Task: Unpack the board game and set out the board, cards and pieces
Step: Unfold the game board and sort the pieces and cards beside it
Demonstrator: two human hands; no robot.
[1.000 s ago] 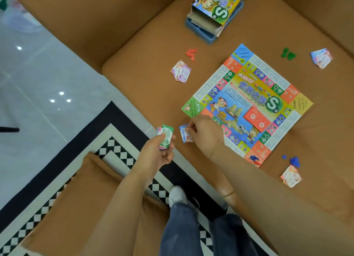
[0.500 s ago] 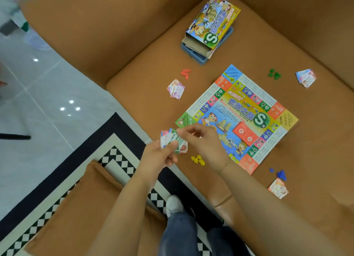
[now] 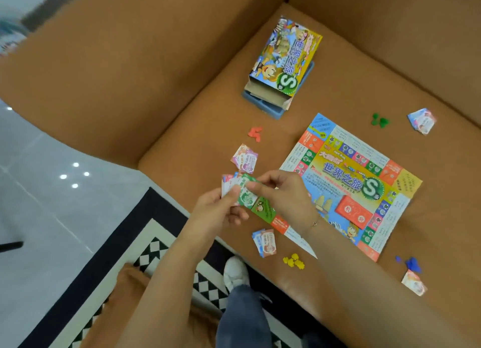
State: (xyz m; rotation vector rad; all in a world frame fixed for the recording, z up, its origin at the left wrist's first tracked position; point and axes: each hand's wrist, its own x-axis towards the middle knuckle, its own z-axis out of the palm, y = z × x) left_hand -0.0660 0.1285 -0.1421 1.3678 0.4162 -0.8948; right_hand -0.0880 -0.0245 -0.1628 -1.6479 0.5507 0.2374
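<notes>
The colourful game board (image 3: 364, 176) lies open on the brown sofa seat (image 3: 208, 129). My left hand (image 3: 216, 212) holds a small stack of game cards (image 3: 236, 187) above the seat's front edge. My right hand (image 3: 283, 191) pinches the top green card of that stack. Small card piles lie around the board: one at its left (image 3: 244, 158), one at the front (image 3: 265, 242), one at the far right (image 3: 422, 120), one at the near right (image 3: 413, 282). Beside them sit red pieces (image 3: 255, 133), yellow pieces (image 3: 294, 261), green pieces (image 3: 379, 120) and blue pieces (image 3: 412, 264).
The open game box (image 3: 283, 64) rests at the back of the seat, its lid tilted over the blue tray. The sofa arm rises at the left and the backrest at the right. Below are a black-and-white patterned rug (image 3: 156, 256), a white shoe (image 3: 235, 272) and glossy floor tiles.
My right hand left a card pile at the board's front corner and came back to the stack in my left hand. The view shifted, so the board sits lower right.
</notes>
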